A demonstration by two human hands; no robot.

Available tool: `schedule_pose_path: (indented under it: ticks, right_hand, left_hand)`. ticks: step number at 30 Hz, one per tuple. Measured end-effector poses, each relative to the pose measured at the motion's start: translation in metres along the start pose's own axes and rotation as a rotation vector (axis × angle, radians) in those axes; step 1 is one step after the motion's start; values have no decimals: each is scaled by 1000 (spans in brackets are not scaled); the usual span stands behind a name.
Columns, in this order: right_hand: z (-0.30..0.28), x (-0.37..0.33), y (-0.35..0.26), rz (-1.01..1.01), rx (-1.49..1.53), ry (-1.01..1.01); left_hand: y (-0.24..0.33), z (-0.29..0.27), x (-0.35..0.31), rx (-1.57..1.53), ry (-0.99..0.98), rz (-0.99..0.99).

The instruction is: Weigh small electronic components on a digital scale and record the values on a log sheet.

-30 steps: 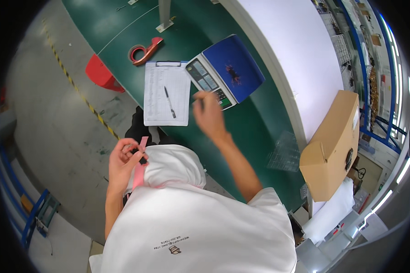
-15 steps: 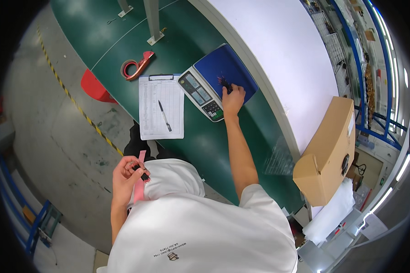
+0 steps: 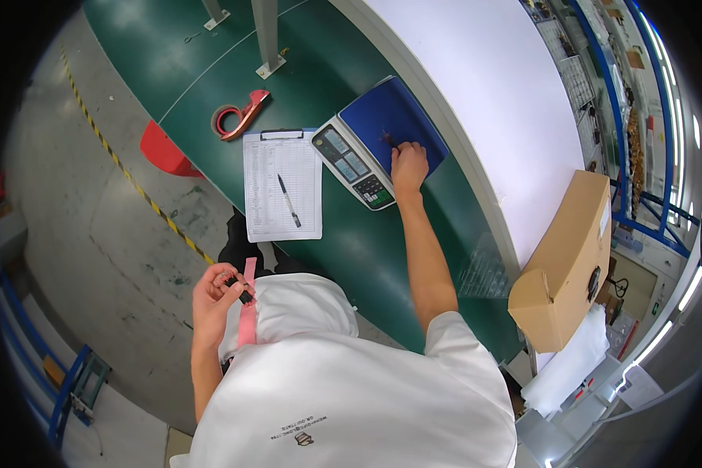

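My right hand (image 3: 410,168) reaches over the blue platform of a counting scale (image 3: 417,117). Its fingers close on a small bundle of short black wires (image 3: 388,140) with reddish ends; part of the bundle is hidden by the hand. Close to my lap, my left hand (image 3: 210,304) grips another short black wire bundle (image 3: 246,297), its reddish tips showing past the fingers. Left of the scale lies a clipboard with a printed form (image 3: 265,187), and a black pen (image 3: 288,200) rests across the paper.
A red tape dispenser (image 3: 246,115) lies beyond the clipboard on the green table (image 3: 351,249). A metal post (image 3: 266,39) stands at the table's far side. To the right are a white raised surface (image 3: 483,93) and an open cardboard box (image 3: 565,265). A red stool (image 3: 164,150) is at the left.
My right hand has shifted slightly on the scale platform, and less of its wire bundle shows. The left hand keeps its bundle, with fingers slightly moved. The whole view has drifted a little.
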State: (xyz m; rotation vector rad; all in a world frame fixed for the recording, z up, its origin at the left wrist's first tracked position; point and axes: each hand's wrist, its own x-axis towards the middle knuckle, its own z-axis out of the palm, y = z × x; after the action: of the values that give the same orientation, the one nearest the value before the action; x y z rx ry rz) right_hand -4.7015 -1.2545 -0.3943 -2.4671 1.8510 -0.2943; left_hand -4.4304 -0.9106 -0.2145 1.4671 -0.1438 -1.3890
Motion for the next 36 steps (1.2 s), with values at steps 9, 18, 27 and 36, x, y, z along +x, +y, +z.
schedule_pose_path:
  ticks: [9, 18, 27, 36]
  right_hand:
    - [15, 18, 13, -229, -193, -66]
    - [8, 29, 43, -86, 92, -148]
    - [-12, 11, 52, 86, 256, -199]
    - [-3, 6, 54, -186, 109, -115]
  left_hand:
    - [-9, -12, 5, -27, -6, 8]
    - [-11, -25, 0, -46, 7, 2]
    - [-20, -28, 0, -100, 10, -8]
    - [-25, -26, -1, -118, 2, 1]
